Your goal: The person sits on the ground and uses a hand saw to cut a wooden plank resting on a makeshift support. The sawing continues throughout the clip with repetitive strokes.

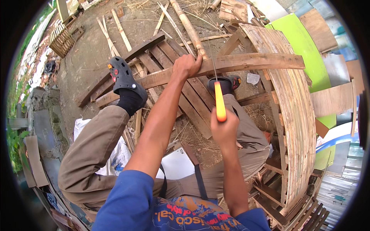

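A long wooden beam (250,62) lies crosswise in front of me, its right end reaching over a slatted bamboo panel. My left hand (187,66) is closed over its middle and presses it down. My left foot, in a dark clog (127,79), rests on the left part of the beam. In my right hand (225,127) is a handsaw with a yellow-orange handle (219,101). The thin blade points away from me and crosses the beam just right of my left hand. How deep the blade sits in the wood I cannot tell.
Under the beam lies a slatted wooden pallet (192,104). The bamboo panel (295,127) stands close on my right, beside a lime-green sheet (308,61). A bamboo pole (189,27) and loose sticks lie on the dirt ahead. A block wall (42,127) runs along the left.
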Available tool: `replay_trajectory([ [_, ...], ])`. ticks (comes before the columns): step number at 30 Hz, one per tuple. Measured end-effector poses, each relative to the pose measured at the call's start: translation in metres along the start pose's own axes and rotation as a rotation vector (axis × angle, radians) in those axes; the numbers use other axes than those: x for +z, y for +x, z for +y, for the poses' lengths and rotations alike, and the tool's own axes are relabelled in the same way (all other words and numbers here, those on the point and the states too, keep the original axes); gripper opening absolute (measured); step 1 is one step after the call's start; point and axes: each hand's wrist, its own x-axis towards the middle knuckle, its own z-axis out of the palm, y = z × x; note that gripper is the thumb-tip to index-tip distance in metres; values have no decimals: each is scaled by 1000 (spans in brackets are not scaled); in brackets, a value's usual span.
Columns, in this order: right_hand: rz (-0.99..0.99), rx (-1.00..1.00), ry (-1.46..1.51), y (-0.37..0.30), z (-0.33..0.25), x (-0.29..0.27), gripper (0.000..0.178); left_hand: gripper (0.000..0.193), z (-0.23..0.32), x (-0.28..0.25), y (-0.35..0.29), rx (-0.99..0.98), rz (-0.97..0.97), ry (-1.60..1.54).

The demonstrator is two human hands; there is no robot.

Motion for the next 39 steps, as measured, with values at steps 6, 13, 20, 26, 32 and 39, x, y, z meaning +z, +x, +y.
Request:
replay_trajectory([
  [6, -75, 82, -20, -167, -8, -65, 5, 76, 5, -6, -1, -30, -39, 2],
  [13, 74, -125, 97, 30, -3, 19, 30, 75, 8, -2, -3, -28, 41, 24],
  [20, 116, -118, 64, 100, 11, 42, 25, 75, 13, -5, 8, -82, -100, 0],
  [26, 23, 77, 214, -50, 29, -16, 23, 68, -5, 1, -2, -3, 2, -15],
  [32, -68, 145, -45, -186, -1, -82, 6, 62, 10, -1, -6, -19, 25, 4],
  [39, -536, 128, 217, -73, -79, -46, 16, 61, -13, 11, 14, 101, 14, 100],
])
